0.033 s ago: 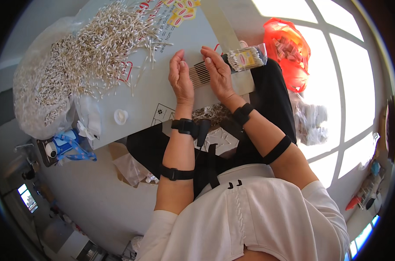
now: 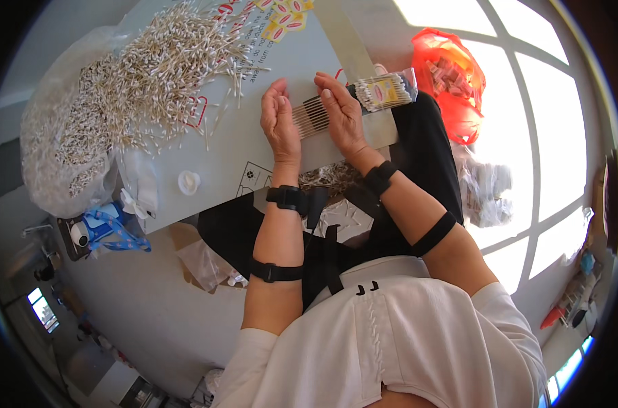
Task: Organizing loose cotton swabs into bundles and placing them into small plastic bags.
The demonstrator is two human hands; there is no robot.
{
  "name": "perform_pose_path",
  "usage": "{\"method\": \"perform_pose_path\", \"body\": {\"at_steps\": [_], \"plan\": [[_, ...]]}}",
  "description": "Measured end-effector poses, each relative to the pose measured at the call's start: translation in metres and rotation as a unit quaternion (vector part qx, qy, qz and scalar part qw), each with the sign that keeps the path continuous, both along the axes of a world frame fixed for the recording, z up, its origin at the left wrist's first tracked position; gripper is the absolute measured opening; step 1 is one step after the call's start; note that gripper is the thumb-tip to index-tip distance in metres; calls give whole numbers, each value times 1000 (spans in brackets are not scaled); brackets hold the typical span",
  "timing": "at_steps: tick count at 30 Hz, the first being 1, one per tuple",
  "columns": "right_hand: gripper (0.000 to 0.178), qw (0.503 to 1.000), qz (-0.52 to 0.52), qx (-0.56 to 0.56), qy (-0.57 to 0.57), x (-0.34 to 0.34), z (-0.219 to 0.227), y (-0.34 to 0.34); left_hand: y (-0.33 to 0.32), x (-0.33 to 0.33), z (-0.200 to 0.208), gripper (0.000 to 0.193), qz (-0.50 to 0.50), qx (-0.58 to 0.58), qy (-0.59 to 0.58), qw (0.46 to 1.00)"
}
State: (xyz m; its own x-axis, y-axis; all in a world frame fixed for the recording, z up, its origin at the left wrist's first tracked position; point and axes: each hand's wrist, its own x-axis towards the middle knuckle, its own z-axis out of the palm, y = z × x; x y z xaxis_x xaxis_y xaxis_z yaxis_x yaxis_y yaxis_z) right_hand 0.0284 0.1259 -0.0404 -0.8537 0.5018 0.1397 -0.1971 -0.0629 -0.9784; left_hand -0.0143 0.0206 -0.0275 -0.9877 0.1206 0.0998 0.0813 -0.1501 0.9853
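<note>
A flat row of cotton swabs (image 2: 311,117) lies side by side on the table between my two hands. At the left ends of the row, my left hand (image 2: 280,126) is upright with its fingers stretched out and slightly curved. My right hand (image 2: 343,115) stands at the other ends, fingers extended and thumb along the top. Whether the palms touch the swab tips is hidden. Just right of my right hand rests a clear packet of cotton swabs (image 2: 385,92) with a yellow label inside.
A large heap of loose swabs (image 2: 166,61) spills from a clear plastic bag (image 2: 37,153) on the left. Yellow labels (image 2: 281,27) lie at the far edge. Nearer are a small white round dish (image 2: 189,182) and a blue bottle (image 2: 101,224). A red bag (image 2: 428,81) is at right.
My left hand has shifted slightly left, showing a little more of the swab row. My right hand and the packet have stayed in place.
</note>
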Motion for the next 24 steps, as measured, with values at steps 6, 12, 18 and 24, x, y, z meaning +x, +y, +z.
{"method": "perform_pose_path", "body": {"at_steps": [6, 12, 18, 24], "plan": [[31, 997, 7, -68, -20, 13, -5, 24, -36, 6, 5, 37, 66, -1, -4, 998], [25, 996, 33, -57, -64, 39, 9, 39, -58, 37, 5, 52, 30, -261, 107, 959], [11, 984, 60, 65, -157, 50, 19, 50, -43, 56, 15, 83, -22, -466, 218, 857], [11, 967, 50, 231, -94, 51, 20, 48, -38, 52, 15, 92, -63, -545, 223, 806]]}}
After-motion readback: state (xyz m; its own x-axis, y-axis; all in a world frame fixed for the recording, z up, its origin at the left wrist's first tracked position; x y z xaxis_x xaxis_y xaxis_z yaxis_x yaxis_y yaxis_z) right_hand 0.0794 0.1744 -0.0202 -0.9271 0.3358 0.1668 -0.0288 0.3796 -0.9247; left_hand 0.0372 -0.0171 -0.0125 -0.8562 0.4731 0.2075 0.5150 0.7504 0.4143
